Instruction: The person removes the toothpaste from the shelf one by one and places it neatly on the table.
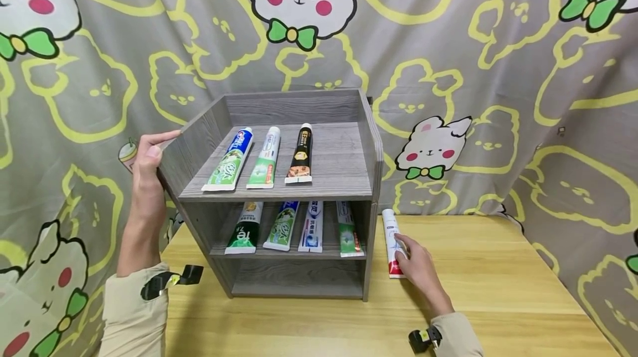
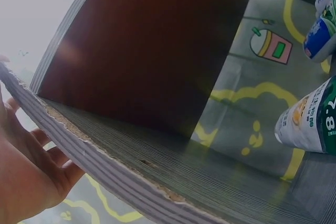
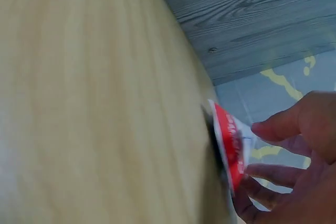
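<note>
A grey wood-grain shelf unit [image 1: 299, 195] stands on the table. My left hand [image 1: 148, 174] touches its left side panel [image 2: 121, 169] from outside, one finger reaching to the upper edge. In the left wrist view the other fingertips lie against the panel's outer face. Right of the unit, a white toothpaste tube [image 1: 391, 229] with a red end lies on the table. My right hand [image 1: 418, 268] holds that tube between thumb and fingers; its red end [image 3: 229, 137] shows in the right wrist view. The tube's far side is hidden there.
On the top shelf lie a blue-green tube [image 1: 231, 163], a white-green tube [image 1: 265, 160] and a black tube [image 1: 301, 158]. The middle shelf holds several more, including a dark green tube [image 1: 244, 232]. A patterned curtain [image 1: 319, 69] hangs behind the wooden table [image 1: 478, 268].
</note>
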Tool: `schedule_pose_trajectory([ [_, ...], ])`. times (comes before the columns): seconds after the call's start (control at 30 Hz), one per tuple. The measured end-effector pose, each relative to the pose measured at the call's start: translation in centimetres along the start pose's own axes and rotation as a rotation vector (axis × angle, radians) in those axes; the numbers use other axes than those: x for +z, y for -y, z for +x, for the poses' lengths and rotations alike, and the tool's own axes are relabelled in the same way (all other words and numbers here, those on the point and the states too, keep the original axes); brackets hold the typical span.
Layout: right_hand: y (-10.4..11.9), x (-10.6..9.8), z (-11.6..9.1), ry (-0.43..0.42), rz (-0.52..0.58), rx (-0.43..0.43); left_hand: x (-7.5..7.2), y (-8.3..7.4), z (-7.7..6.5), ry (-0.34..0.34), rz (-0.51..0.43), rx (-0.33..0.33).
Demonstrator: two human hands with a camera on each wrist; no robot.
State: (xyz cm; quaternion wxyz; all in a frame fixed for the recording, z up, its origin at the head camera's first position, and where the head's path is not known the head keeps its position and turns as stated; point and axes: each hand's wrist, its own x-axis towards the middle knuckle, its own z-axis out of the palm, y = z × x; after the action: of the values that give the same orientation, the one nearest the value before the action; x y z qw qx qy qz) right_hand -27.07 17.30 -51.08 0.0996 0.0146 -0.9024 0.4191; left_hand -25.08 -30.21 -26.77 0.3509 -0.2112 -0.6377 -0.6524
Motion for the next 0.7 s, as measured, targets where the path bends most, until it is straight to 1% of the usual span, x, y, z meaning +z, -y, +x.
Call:
schedule_pose_trajectory([
  [0.1, 0.4, -0.6, -0.1, -0.001, 0.007, 0.005, 0.0, 0.1, 0.0, 0.004, 0.007, -0.001],
  [0.33, 2.3, -2.5, -0.2, -0.069, 0.094, -0.082, -0.3, 0.0, 0.0, 0.016, 0.009, -0.001],
  [0.57, 4.9, -4.5, -0.8, -0.133, 0.141, -0.147, 0.0, -0.1, -0.1, 0.014, 0.013, -0.013],
  [0.7, 6.6, -5.6, -1.3, -0.164, 0.154, -0.194, 0.0, -0.2, -0.1, 0.030, 0.016, -0.014],
])
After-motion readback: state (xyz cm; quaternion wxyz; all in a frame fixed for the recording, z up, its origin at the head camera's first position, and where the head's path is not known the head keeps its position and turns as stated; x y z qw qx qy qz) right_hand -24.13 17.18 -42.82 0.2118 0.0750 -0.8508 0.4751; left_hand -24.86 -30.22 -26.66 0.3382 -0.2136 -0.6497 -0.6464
